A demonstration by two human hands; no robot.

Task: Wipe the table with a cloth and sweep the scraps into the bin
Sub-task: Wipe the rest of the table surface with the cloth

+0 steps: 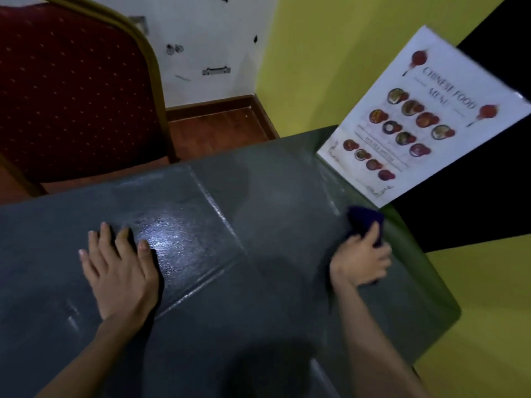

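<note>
- Yellow walls meet in a corner behind a dark grey desk (258, 196) with a creased, glossy covering; a red upholstered chair with a gold frame (71, 90) stands beyond the desk's far edge.
- Against the wall, at the desk's far right corner, leans a white laminated sheet printed with a Chinese food menu (416, 116) — probably propped there to keep the surface free.
- Just below the menu, the right hand (359, 259) has its grip pinched around a bunched dark blue cloth (365, 222), pressing it onto the desk near the right edge; blur suggests a wiping stroke.
- Well left of the menu, the left hand (120, 268) lies flat, fingers spread and holding nothing — likely bracing the body or pinning the covering.
- A wet sheen shows beside that hand.
- No scraps or bin are in view.
</note>
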